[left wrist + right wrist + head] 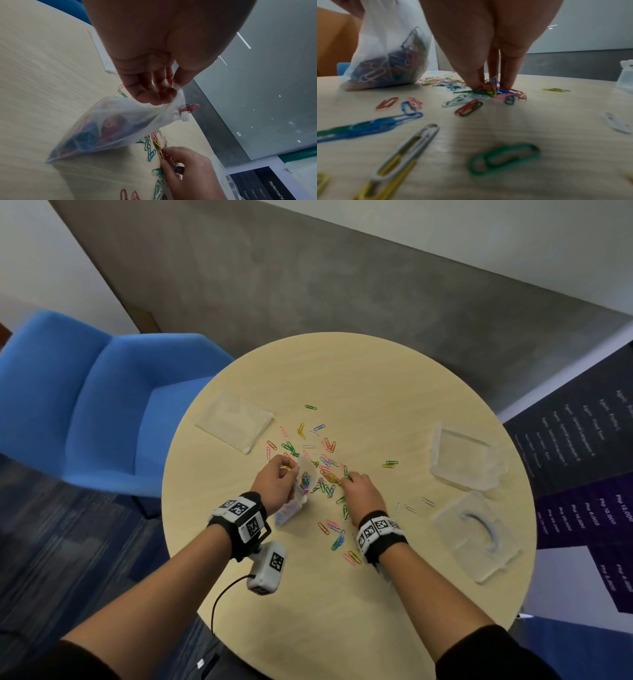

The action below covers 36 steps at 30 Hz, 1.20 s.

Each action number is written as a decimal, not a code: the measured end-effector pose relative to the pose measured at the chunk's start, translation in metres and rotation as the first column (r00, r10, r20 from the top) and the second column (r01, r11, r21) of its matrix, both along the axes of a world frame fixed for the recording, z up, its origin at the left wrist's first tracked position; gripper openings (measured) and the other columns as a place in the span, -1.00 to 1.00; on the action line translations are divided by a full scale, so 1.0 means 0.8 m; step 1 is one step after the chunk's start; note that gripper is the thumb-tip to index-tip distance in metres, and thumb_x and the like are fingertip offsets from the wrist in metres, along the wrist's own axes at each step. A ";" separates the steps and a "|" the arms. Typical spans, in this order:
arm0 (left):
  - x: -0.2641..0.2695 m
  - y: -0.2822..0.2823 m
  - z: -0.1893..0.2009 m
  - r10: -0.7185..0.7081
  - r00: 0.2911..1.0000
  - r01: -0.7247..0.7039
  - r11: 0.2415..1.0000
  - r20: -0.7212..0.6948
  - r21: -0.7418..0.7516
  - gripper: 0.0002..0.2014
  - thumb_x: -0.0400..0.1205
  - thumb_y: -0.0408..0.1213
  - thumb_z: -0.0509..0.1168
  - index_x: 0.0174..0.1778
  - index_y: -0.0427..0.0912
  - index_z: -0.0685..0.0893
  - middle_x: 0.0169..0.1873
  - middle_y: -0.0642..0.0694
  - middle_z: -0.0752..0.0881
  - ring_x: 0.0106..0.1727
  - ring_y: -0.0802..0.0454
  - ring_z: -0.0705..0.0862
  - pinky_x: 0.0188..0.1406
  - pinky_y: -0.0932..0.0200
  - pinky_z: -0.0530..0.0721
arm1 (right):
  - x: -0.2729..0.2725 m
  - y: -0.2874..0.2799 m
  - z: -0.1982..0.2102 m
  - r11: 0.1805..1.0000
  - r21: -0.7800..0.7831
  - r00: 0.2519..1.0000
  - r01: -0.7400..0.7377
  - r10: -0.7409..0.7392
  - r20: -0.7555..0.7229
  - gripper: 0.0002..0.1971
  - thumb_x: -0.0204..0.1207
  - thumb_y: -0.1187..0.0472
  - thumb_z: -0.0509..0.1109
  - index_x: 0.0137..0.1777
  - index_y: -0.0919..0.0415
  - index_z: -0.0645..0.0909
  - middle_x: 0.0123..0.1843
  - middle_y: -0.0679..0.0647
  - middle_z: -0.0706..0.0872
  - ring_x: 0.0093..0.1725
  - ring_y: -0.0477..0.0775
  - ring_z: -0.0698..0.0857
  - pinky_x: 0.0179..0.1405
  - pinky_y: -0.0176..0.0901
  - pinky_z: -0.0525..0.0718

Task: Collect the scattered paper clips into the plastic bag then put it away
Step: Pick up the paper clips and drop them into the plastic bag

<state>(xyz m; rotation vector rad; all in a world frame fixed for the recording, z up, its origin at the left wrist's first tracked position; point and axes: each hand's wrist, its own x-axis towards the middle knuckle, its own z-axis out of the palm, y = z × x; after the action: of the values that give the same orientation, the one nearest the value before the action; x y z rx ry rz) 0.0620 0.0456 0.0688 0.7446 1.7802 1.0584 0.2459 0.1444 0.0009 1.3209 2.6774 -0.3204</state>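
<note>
A clear plastic bag [301, 487] [106, 129] [388, 56], partly filled with coloured paper clips, rests its bottom on the round table [376, 392]. My left hand [279, 475] [154, 86] pinches the bag's top edge and holds it up. Coloured paper clips [325, 460] [467, 108] lie scattered over the middle of the table. Just right of the bag, my right hand [356, 484] [489, 83] has its fingertips down on the table, pinching a small bunch of clips [489, 88] [164, 155].
Another empty clear bag [236, 422] lies flat at the back left. A clear plastic box [466, 457] and its lid [479, 532] sit at the right. A blue armchair [85, 405] stands left of the table. Loose clips [339, 539] lie near my right wrist.
</note>
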 end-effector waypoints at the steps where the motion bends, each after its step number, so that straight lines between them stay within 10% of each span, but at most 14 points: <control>1: 0.001 0.001 0.000 -0.005 1.000 0.005 1.000 -0.001 0.002 -0.91 0.74 -0.27 0.21 -0.09 -0.08 0.51 -0.43 -0.13 0.64 -0.54 -0.03 0.53 -0.51 0.19 0.51 | 0.002 0.001 0.001 1.000 0.001 1.000 -0.008 0.008 -0.003 -0.69 0.55 0.47 0.25 0.23 0.28 0.64 0.22 0.20 0.65 0.20 0.23 0.58 0.05 0.02 0.67; 6: 0.000 0.004 0.004 -0.047 0.999 0.047 0.999 0.003 -0.002 -0.90 0.74 -0.26 0.20 -0.10 -0.07 0.51 -0.43 -0.12 0.64 -0.54 0.01 0.53 -0.50 0.19 0.53 | 0.009 0.021 0.027 0.964 -0.159 0.952 0.212 -0.240 -0.189 -0.81 0.60 0.26 0.36 0.00 0.33 0.80 -0.12 0.22 0.81 -0.14 0.18 0.74 -0.08 -0.15 0.69; 10: -0.003 0.004 0.002 -0.069 0.998 0.069 0.998 0.002 -0.010 -0.89 0.74 -0.26 0.19 -0.11 -0.05 0.50 -0.41 -0.10 0.66 -0.53 0.01 0.55 -0.49 0.19 0.54 | 0.020 0.028 0.048 0.707 -0.541 0.663 0.454 -0.675 -0.325 -0.80 0.47 0.24 0.54 0.06 0.28 0.81 0.02 0.11 0.83 -0.04 -0.02 0.75 0.08 -0.28 0.66; 14: -0.004 0.007 -0.003 -0.072 0.997 0.072 0.997 0.008 -0.009 -0.89 0.74 -0.24 0.20 -0.11 -0.06 0.52 -0.44 -0.11 0.63 -0.51 -0.04 0.54 -0.46 0.16 0.55 | 0.007 0.021 0.087 0.127 -0.992 0.270 0.022 -0.956 -0.116 -0.73 0.53 0.37 0.44 0.22 0.42 0.67 0.15 0.32 0.78 0.04 0.14 0.79 0.10 -0.06 0.78; 19: -0.002 0.008 -0.005 -0.091 0.996 0.091 0.996 0.012 -0.009 -0.90 0.73 -0.24 0.20 -0.10 -0.08 0.51 -0.53 -0.09 0.61 -0.51 -0.10 0.55 -0.44 0.10 0.53 | -0.031 0.005 0.116 0.051 -0.976 0.240 -0.213 -0.965 -0.102 -0.69 0.58 0.41 0.36 0.28 0.56 0.57 0.10 0.36 0.76 -0.01 0.13 0.80 0.00 -0.16 0.80; 21: 0.000 0.010 -0.002 -0.097 0.995 0.097 0.995 0.007 -0.013 -0.91 0.73 -0.25 0.20 -0.09 -0.10 0.50 -0.52 -0.10 0.61 -0.54 -0.07 0.54 -0.46 0.12 0.52 | -0.043 0.002 0.118 0.098 -0.980 0.327 -0.172 -0.933 -0.151 -0.69 0.57 0.40 0.39 0.26 0.56 0.60 0.06 0.35 0.77 -0.03 0.14 0.79 0.06 -0.12 0.79; 29: 0.007 0.012 -0.001 -0.114 0.993 0.114 0.993 -0.021 0.012 -0.92 0.73 -0.23 0.20 -0.06 -0.12 0.50 -0.57 -0.09 0.63 -0.50 -0.12 0.56 -0.40 0.03 0.54 | -0.076 0.000 0.124 0.726 -0.669 0.862 0.156 -0.432 -0.267 -0.72 0.57 0.26 0.27 -0.27 0.10 0.77 -0.25 0.00 0.75 -0.17 0.06 0.68 -0.02 -0.07 0.64; 32: 0.005 0.012 -0.003 -0.101 0.995 0.102 0.995 -0.025 0.022 -0.94 0.73 -0.24 0.19 -0.04 -0.13 0.51 -0.53 -0.07 0.66 -0.51 -0.11 0.57 -0.39 0.03 0.55 | -0.086 -0.001 0.130 0.839 -0.528 0.929 0.129 -0.288 -0.231 -0.78 0.55 0.34 0.34 0.08 0.24 0.79 0.06 0.14 0.82 0.07 0.06 0.74 0.00 -0.32 0.53; 36: -0.008 0.008 -0.004 -0.071 0.997 0.071 0.997 0.004 0.020 -0.94 0.72 -0.25 0.21 -0.07 -0.09 0.53 -0.49 -0.05 0.70 -0.52 -0.04 0.58 -0.42 0.11 0.56 | -0.100 -0.006 0.124 0.916 -0.390 0.945 0.091 -0.203 -0.256 -0.86 0.47 0.34 0.44 -0.11 0.22 0.84 -0.25 0.09 0.82 -0.24 -0.03 0.69 -0.13 -0.35 0.53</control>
<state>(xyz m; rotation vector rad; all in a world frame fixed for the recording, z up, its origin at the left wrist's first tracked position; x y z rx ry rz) 0.0557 0.0521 0.0655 0.8111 1.7285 1.0314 0.1658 0.1396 0.1001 1.4444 2.5492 -1.0664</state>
